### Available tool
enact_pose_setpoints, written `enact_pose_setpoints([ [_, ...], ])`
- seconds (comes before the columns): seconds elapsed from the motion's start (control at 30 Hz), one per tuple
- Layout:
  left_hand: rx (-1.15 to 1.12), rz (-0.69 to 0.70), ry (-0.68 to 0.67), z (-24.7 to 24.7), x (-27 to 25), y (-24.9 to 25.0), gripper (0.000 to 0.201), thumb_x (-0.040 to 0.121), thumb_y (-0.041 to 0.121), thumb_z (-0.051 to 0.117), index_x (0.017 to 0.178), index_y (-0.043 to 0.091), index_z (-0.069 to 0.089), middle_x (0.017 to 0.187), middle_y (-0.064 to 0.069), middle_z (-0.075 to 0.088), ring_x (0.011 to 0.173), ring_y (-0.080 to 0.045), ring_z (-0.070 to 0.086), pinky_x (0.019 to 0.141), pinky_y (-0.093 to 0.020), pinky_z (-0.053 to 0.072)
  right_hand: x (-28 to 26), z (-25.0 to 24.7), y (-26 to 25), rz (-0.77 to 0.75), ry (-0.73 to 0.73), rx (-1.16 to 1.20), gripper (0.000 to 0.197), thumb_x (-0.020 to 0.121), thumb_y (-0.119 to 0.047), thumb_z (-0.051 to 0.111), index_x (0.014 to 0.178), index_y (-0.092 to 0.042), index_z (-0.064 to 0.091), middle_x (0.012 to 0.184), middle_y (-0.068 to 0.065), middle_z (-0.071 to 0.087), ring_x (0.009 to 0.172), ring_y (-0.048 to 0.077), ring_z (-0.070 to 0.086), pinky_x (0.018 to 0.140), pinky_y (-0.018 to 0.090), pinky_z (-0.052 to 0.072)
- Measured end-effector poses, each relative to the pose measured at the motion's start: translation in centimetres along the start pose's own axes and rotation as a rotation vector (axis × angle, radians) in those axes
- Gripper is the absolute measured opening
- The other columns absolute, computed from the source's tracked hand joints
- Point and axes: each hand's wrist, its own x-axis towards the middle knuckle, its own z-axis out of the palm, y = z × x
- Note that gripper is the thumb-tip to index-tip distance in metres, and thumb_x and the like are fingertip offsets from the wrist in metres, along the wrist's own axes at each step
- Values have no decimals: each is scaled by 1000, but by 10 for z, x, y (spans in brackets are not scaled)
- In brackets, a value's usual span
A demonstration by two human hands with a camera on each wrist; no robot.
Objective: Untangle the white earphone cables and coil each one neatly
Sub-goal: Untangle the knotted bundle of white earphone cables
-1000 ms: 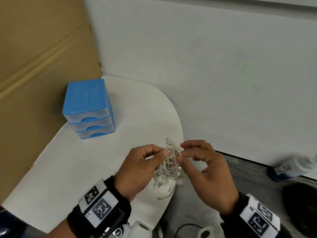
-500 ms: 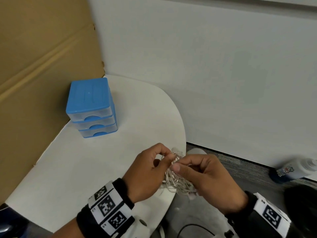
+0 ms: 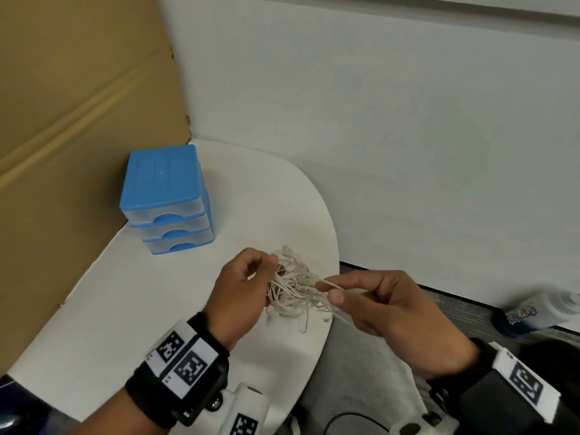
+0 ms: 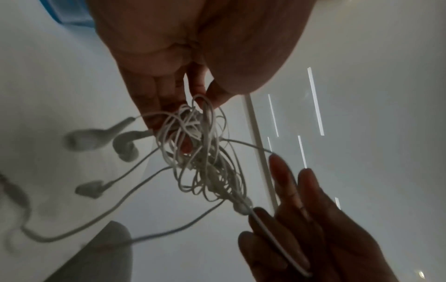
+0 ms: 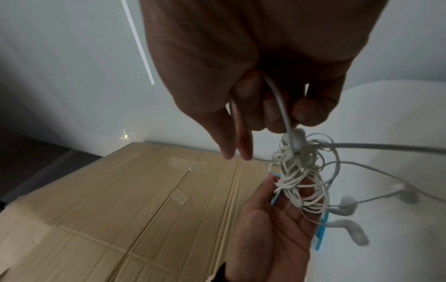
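A tangled bundle of white earphone cables [image 3: 293, 287] hangs between my two hands above the right edge of the white table [image 3: 150, 296]. My left hand [image 3: 248, 281] pinches the left side of the knot [image 4: 193, 137] between thumb and fingertips. My right hand [image 3: 345, 298] pinches one strand [image 5: 280, 106] and pulls it taut to the right, out of the bundle [image 5: 299, 171]. Several earbuds [image 4: 89, 139] dangle loose below the tangle on free strands, blurred in both wrist views.
A small blue three-drawer box [image 3: 166, 196] stands at the table's back left. Brown cardboard [image 3: 62, 120] walls the left side, a white wall [image 3: 376, 120] the back. On the carpeted floor to the right lies a white bottle [image 3: 539, 312].
My hands have drawn apart: the right hand moved right, pulling a strand straight out of the tangle. The left hand kept its hold on the bundle over the table edge.
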Motion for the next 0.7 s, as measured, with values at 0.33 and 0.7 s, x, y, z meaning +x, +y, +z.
enact_pose_setpoints([
  [0.33,-65,-96,115,-10,8,0,18,95,20,58,80,11,62,93,-16,71,75,-30,64,73,-48,55,-3,-18,-14,-156,-112,499,25,57,-25,73,62,-3,65,80,27,68,83,39,67,90,47,51],
  [0.7,-447,-76,80,-15,4,31,13,97,14,53,87,9,59,80,-2,70,65,-21,68,57,-31,58,4,-1,5,24,212,-369,42,65,-61,70,97,-33,74,73,-10,64,46,3,41,52,16,38],
])
